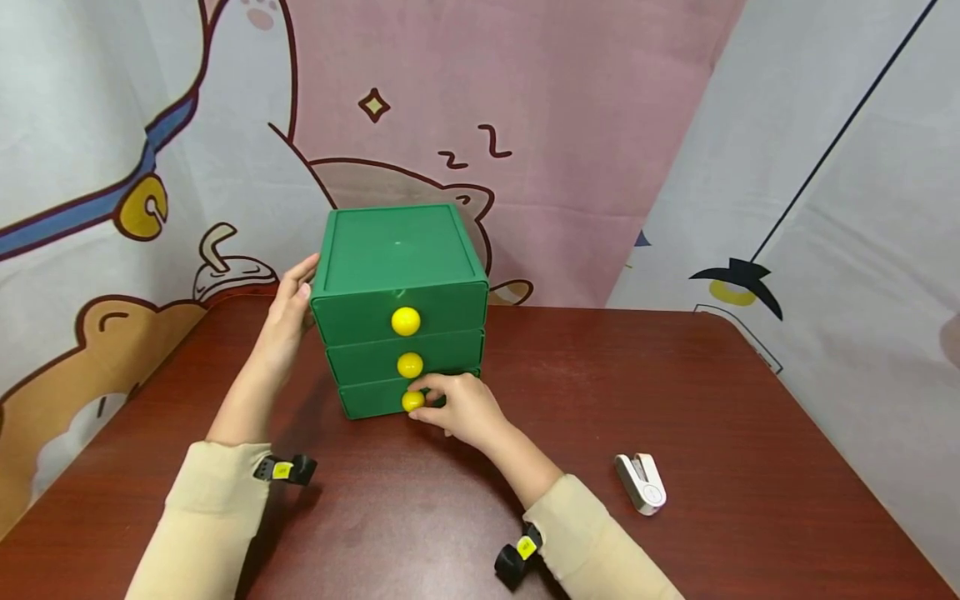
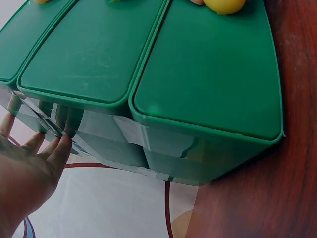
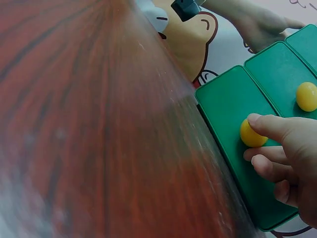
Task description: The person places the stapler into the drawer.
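A green three-drawer box (image 1: 397, 250) stands on the table, each drawer front bearing a round yellow knob. My right hand (image 1: 465, 408) pinches the bottom drawer's knob (image 1: 412, 401) between thumb and fingers. In the right wrist view the thumb lies on one side of that knob and a finger on the other, while the remaining fingers are bent beside it. My left hand (image 2: 29, 168) rests its extended fingertips against the box's left side, where clear tape runs along the drawers. The middle knob (image 1: 410, 365) and top knob (image 1: 406, 322) are untouched.
A small white stapler (image 1: 641, 483) lies on the brown wooden table (image 1: 720, 400), right of my right forearm. Behind the table hangs a printed cloth (image 1: 540, 167) with cartoon animals. Each wrist wears a black camera strap.
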Tool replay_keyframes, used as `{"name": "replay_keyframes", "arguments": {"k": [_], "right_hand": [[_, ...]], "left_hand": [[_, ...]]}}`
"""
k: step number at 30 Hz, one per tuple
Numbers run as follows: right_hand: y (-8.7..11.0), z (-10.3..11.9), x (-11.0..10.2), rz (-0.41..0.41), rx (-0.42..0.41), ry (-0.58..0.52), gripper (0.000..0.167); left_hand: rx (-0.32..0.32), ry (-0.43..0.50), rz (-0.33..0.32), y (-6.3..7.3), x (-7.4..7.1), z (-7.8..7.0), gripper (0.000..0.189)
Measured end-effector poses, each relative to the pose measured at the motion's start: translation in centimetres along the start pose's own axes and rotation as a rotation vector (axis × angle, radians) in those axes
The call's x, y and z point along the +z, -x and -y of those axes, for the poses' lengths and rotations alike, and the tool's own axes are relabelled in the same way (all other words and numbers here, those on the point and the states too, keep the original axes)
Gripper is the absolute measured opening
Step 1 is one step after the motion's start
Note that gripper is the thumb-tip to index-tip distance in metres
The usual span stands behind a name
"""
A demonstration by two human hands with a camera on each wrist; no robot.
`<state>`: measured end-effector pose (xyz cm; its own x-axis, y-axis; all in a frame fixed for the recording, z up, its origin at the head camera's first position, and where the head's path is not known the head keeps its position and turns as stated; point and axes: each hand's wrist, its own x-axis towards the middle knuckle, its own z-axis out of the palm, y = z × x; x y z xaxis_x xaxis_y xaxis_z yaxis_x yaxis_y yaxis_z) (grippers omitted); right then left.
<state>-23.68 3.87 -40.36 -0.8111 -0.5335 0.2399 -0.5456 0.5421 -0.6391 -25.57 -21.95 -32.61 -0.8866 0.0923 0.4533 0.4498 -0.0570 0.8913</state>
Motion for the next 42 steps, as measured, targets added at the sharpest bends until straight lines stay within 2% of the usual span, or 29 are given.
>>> {"name": "replay_keyframes", "arguments": {"k": [6,13,19,26,36,42], "right_hand": [[-0.1,-0.2,0.5,-0.035,0.031,-0.076,0.023],[0.6,0.0,0.4,-0.019,0.031,-0.092,0.021],[1.9,0.5,0.1,0.003,-0.019,-0.074,0.019],[3.6,1.3,-0.2,0.027,-0.033,-0.071,0.018],[5.7,2.3,-0.2,0.017,-0.062,-0.072,0.018],[6.6,2.5,-0.3,0.016,-0.081,-0.02,0.019]], "left_hand": [[-0.004,-0.006,0.003,0.0,-0.1,-0.1,0.054],[-0.016,-0.012,0.015,0.1,-0.1,-0.2,0.055],[-0.013,-0.016,0.02,0.1,0.0,-0.1,0.055],[-0.001,-0.006,0.017,0.1,-0.1,0.0,0.055],[-0.003,-0.01,0.013,0.1,-0.1,-0.1,0.054],[-0.008,-0.012,0.012,0.2,-0.1,-0.1,0.055]]}}
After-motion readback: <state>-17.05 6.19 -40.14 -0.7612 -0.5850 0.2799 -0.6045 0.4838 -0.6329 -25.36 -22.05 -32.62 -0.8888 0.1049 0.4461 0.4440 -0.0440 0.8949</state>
